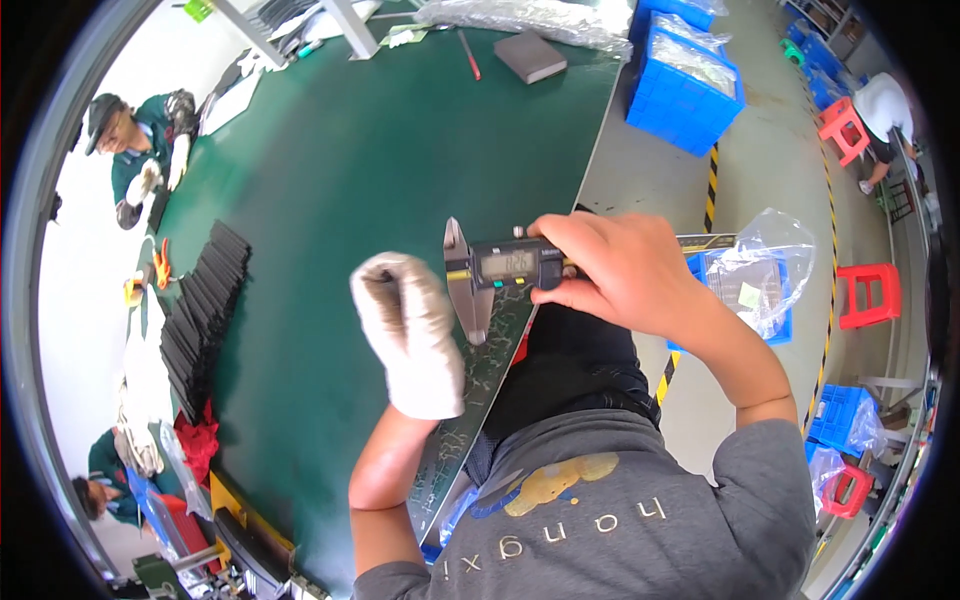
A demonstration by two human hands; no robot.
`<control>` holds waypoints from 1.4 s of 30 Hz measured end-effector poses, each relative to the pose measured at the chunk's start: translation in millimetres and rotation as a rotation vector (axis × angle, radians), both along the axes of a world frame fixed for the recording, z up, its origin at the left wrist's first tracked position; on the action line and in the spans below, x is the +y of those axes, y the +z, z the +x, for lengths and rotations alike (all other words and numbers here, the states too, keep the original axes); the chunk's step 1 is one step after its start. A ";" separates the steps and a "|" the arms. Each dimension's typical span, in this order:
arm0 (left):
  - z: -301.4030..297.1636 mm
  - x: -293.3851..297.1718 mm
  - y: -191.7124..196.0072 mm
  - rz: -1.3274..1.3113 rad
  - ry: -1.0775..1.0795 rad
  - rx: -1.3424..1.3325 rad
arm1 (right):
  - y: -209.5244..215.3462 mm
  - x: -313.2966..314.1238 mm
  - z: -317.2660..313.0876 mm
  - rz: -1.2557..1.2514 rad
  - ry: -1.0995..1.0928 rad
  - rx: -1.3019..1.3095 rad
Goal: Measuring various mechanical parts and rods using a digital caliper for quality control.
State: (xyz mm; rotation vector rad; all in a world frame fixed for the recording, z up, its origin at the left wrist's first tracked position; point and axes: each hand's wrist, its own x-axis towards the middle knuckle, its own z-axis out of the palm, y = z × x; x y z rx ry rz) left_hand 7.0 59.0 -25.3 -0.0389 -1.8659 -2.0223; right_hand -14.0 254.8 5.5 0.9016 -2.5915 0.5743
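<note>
Your right hand (620,270) is bare and closed around the body of a digital caliper (500,268), thumb and fingers gripping just to the right of its small grey display, with the beam running out under your palm toward the right. The caliper's pointed steel jaws hang down to the left of the display, over the near edge of the green table (370,170), and the lower tips sit close beside your left hand (410,330). That hand wears a white cotton glove and is curled into a loose fist; whether it pinches anything between the fingers is hidden from this angle. Both hands hover just above the table's edge strip, in front of your dark trousers. Further out on the green surface, to your left, a long row of thin black flat parts (205,310) stands stacked on edge, with a red cloth (198,440) at its near end. At the far end of the table lie a dark grey block (530,55) and a red pen (469,55). Across the table two other people in green jackets sit at work. On the floor to your right stand blue crates (685,85), a clear plastic bag (770,265) over another blue bin, and red stools (868,295).
</note>
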 end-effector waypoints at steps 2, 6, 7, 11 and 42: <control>-7.9 -9.9 11.7 0.288 -0.083 -0.047 | 3.8 10.5 -5.8 -0.011 -0.078 -0.080; -11.0 -24.4 8.1 0.300 -0.140 -0.001 | 13.4 19.0 -16.4 0.014 -0.079 -0.044; -9.8 -22.6 7.2 0.302 -0.105 0.015 | 22.5 15.0 -15.6 0.026 -0.039 -0.034; -6.9 -17.7 4.5 0.160 -0.180 0.005 | 48.4 20.7 -10.3 -0.011 0.066 0.081; 13.8 -27.7 19.5 -0.075 -0.305 0.254 | 41.0 -15.2 -5.4 -0.281 0.024 -0.190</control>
